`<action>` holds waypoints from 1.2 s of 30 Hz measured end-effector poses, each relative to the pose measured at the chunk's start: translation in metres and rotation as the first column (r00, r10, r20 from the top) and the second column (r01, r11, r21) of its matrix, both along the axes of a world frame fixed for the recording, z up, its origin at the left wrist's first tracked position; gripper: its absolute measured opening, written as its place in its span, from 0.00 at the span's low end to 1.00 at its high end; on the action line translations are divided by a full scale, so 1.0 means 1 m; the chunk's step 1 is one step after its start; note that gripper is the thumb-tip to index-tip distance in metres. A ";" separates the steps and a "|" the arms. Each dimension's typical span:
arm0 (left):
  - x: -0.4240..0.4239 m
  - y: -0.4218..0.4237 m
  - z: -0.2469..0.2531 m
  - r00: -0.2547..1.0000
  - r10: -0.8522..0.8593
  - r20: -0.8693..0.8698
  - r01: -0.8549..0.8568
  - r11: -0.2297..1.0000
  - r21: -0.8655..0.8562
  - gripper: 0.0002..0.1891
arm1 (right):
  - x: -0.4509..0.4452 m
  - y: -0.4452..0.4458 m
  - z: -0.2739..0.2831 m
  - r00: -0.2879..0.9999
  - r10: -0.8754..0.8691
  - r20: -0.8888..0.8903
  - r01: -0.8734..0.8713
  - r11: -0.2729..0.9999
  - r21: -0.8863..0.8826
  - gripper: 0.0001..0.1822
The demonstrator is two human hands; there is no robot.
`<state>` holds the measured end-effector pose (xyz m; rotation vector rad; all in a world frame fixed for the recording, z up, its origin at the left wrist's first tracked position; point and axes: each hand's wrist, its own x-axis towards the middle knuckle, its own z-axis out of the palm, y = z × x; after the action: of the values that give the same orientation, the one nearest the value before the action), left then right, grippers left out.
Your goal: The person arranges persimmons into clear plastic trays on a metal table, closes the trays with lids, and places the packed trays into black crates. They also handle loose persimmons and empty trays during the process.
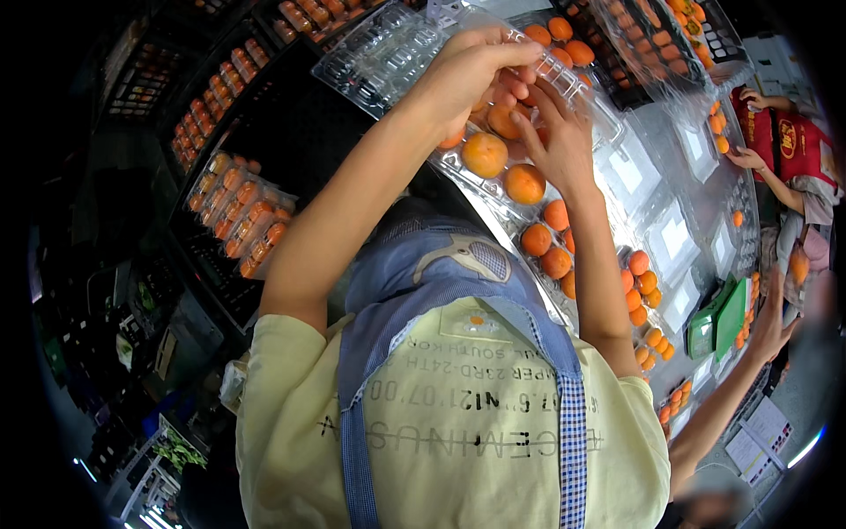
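Both my hands are over a clear plastic clamshell box at the top middle. My left hand [486, 63] pinches the rim of its raised clear lid [562, 76] between thumb and fingers. My right hand [558, 135] lies beside the lid, its fingers spread over the orange fruit, which look like persimmons; whether it grips the lid cannot be told. Below the hands, a persimmon [484, 155] and another persimmon [525, 184] sit in the clear tray. More fruit lies partly hidden under my fingers. Empty clear clamshell boxes [390, 56] lie stacked beyond my left forearm.
Filled clear packs [241, 208] stand on a dark surface at left. Loose persimmons [556, 262] sit beside my right forearm. A plastic-wrapped stack of fruit trays [644, 40] is at top right. Green boxes [717, 317] stand farther right. Co-workers' arms [733, 390] and red aprons [790, 145] appear at right.
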<state>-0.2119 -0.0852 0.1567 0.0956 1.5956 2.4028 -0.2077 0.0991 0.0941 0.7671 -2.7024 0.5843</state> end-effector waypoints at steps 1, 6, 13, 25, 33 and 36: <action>0.004 -0.001 -0.001 0.999 -0.007 0.036 0.007 1.000 0.016 0.08 | 0.010 0.001 0.008 1.000 -0.003 0.026 0.004 1.000 -0.024 0.20; 0.040 -0.008 -0.014 0.984 0.032 0.173 -0.042 0.998 0.050 0.09 | 0.079 0.013 0.036 0.893 0.194 0.406 -0.037 0.931 -0.363 0.09; 0.077 -0.006 -0.044 0.950 0.012 0.313 -0.041 0.996 0.084 0.09 | 0.132 0.032 -0.003 0.428 0.257 0.866 0.252 0.887 -0.387 0.11; 0.022 -0.033 -0.015 0.998 0.007 0.065 -0.003 0.998 -0.064 0.13 | 0.106 -0.013 0.012 0.631 0.299 0.715 0.027 0.913 -0.406 0.11; 0.015 -0.025 -0.009 0.996 0.067 0.063 -0.063 0.996 -0.065 0.14 | 0.075 -0.037 0.029 0.919 0.155 0.363 -0.058 0.963 -0.263 0.10; 0.014 -0.025 -0.012 0.995 0.080 0.053 -0.077 0.995 -0.055 0.13 | 0.055 -0.050 0.027 0.983 0.143 0.120 -0.126 0.983 -0.136 0.15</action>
<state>-0.1978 -0.1103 0.1442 -0.0433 1.6666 2.3969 -0.1524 0.0487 0.1206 0.9122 -2.7103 0.8578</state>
